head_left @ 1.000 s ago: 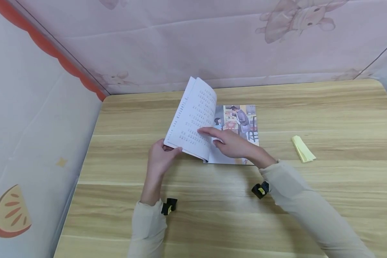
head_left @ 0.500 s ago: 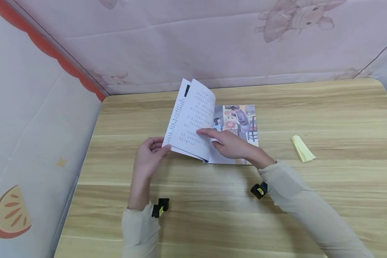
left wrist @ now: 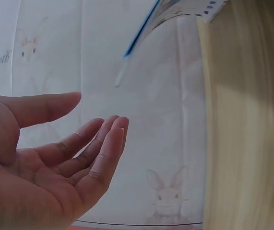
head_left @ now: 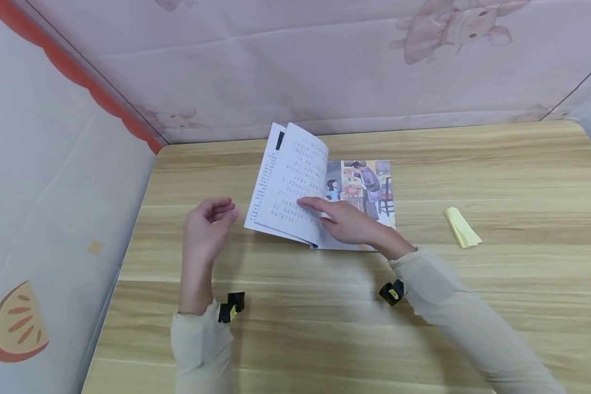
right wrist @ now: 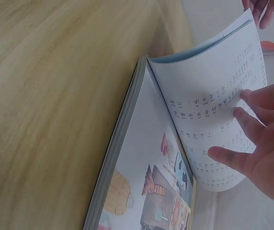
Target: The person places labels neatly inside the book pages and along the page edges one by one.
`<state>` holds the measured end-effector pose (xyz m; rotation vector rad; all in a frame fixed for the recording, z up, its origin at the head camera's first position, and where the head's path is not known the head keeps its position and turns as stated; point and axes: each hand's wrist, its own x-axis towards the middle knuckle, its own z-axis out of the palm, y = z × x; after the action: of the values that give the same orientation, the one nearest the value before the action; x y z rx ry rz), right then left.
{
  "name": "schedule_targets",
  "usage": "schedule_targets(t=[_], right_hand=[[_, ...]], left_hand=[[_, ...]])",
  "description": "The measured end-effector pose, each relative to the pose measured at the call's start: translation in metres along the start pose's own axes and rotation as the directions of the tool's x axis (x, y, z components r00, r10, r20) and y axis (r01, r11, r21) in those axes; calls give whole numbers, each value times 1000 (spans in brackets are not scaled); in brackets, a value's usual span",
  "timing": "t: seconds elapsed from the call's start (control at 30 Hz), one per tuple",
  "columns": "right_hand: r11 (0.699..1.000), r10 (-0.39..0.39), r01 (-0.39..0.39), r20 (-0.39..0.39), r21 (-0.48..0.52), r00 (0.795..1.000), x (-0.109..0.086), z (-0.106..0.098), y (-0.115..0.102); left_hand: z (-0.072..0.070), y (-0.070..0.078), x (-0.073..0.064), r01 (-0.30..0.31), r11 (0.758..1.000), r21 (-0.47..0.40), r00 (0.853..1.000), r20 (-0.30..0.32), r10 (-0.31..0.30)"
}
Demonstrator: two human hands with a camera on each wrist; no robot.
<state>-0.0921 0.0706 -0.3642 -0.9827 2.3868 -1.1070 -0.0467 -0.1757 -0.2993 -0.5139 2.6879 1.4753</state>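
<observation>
An open picture book (head_left: pixel 295 180) lies on the wooden table, its left pages of printed text raised and curving up from the spine. On its right side an illustrated page (head_left: pixel 364 183) lies flat. My right hand (head_left: pixel 347 219) reaches over the book, fingers extended and fingertips at the text page; in the right wrist view the fingers (right wrist: pixel 230 155) spread against that page. My left hand (head_left: pixel 207 224) is off to the left of the book, apart from the page edge, with fingers loosely bent and nothing in them, as the left wrist view also shows.
A fanned bundle of pale yellow paper strips (head_left: pixel 463 227) lies on the table (head_left: pixel 522 284) to the right of the book. Behind the table's far edge stands a pink printed wall covering (head_left: pixel 295 71), and another panel (head_left: pixel 64 208) borders the left side.
My left hand has let go of the book's left pages and moved away to the left. The left pages have fanned apart and sunk slightly. My right hand has barely shifted.
</observation>
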Motion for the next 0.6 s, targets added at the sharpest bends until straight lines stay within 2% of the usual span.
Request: schedule_targets(t=[0.27,0.6], right_hand=[[1000,13,-13,7,1,1000,1,3,1],[1000,8,-8,19,11,1000,3,5,1]], left_hand=[[4,11,3,-74,996,43,997,-27,75],[21,26,4,-146,989,36,988,54,144]])
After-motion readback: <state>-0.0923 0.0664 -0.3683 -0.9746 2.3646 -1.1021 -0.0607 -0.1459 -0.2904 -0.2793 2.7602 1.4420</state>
